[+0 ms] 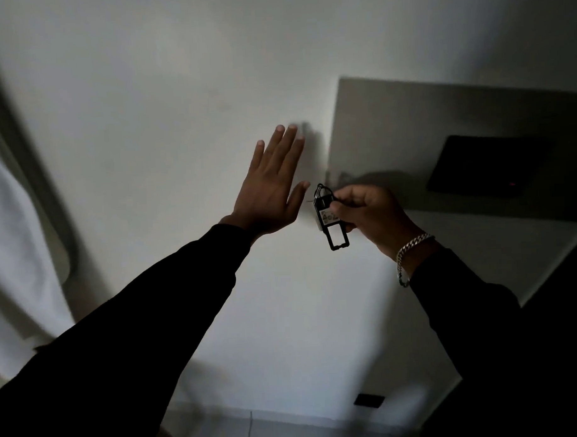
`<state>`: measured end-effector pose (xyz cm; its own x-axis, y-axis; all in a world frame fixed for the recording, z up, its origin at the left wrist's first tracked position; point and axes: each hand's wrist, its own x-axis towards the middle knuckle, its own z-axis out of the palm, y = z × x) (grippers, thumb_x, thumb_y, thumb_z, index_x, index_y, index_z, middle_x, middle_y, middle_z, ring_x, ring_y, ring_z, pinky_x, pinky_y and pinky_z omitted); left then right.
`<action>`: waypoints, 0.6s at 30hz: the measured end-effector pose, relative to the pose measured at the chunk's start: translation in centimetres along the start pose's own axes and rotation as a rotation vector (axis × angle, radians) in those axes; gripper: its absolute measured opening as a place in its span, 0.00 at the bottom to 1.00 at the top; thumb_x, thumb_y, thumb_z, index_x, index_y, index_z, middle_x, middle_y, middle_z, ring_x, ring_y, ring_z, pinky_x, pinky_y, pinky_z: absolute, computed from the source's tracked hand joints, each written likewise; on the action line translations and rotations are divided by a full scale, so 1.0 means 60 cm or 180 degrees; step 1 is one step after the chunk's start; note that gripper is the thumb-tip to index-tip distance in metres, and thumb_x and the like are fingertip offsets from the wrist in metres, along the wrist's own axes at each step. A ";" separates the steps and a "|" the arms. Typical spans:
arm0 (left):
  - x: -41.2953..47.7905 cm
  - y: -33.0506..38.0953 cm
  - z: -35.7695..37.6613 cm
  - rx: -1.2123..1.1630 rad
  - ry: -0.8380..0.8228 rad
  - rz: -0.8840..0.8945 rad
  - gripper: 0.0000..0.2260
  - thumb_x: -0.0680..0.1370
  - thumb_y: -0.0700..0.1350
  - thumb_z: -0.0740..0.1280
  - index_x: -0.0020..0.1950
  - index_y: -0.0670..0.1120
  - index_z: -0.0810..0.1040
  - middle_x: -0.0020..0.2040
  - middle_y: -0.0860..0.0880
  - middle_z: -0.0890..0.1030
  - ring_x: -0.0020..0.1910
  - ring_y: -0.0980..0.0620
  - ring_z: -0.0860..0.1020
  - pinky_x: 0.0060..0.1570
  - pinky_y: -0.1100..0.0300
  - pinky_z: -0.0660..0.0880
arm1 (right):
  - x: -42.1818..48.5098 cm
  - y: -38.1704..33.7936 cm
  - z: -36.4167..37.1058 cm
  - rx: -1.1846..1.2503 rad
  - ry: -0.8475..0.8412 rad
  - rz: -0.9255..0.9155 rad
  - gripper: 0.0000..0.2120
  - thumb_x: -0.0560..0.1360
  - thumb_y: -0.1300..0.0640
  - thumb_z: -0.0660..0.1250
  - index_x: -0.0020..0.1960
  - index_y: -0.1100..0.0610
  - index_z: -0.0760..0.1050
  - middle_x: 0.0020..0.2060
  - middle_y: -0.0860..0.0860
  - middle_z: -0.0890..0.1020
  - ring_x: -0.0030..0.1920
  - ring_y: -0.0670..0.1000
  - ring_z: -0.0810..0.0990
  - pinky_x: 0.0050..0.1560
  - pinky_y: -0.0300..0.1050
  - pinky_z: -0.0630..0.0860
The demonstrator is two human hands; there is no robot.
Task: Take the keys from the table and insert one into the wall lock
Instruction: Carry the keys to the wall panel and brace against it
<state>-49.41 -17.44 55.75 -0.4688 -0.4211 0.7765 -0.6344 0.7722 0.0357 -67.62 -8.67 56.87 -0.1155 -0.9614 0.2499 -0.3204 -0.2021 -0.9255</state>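
My right hand (367, 212) is closed on a bunch of keys (326, 213) with a black rectangular fob and a white tag hanging below it. The keys are held close to the white wall (178, 107), just right of my left thumb. My left hand (269, 183) is flat against the wall with its fingers spread, holding nothing. A thin key tip points left from the bunch toward the wall. The lock itself cannot be made out; it is hidden behind the keys or too dim to see.
A grey table top (440, 121) juts out at the right with a black flat device (481, 165) on it. A white curtain (12, 228) hangs at the left. A dark wall socket (368, 400) sits low near the tiled floor.
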 end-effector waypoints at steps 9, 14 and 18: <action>0.188 0.152 0.047 0.0108 0.0279 0.0579 0.29 0.80 0.48 0.61 0.79 0.36 0.60 0.80 0.36 0.60 0.81 0.37 0.56 0.80 0.39 0.54 | 0.015 -0.029 -0.203 -0.0173 0.0570 -0.0496 0.10 0.74 0.70 0.66 0.54 0.71 0.75 0.42 0.58 0.78 0.26 0.35 0.76 0.27 0.26 0.71; 0.246 0.202 0.081 0.0175 0.0225 0.0846 0.28 0.81 0.48 0.58 0.79 0.38 0.59 0.81 0.38 0.59 0.81 0.38 0.55 0.80 0.40 0.51 | 0.008 -0.039 -0.285 -0.0240 0.0988 -0.0695 0.10 0.74 0.68 0.66 0.54 0.71 0.75 0.42 0.59 0.78 0.29 0.42 0.77 0.24 0.29 0.71; 0.264 0.214 0.107 0.0492 0.0147 0.0961 0.29 0.82 0.51 0.55 0.80 0.38 0.59 0.81 0.38 0.59 0.81 0.38 0.55 0.80 0.37 0.52 | 0.009 -0.054 -0.353 -0.0197 0.1208 -0.0829 0.08 0.74 0.67 0.67 0.53 0.65 0.76 0.38 0.53 0.79 0.29 0.40 0.77 0.26 0.31 0.73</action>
<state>-68.96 -17.25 64.45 -0.6236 -0.1599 0.7652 -0.5586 0.7759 -0.2931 -86.58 -4.60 66.02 -0.3559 -0.7414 0.5689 -0.4386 -0.4051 -0.8022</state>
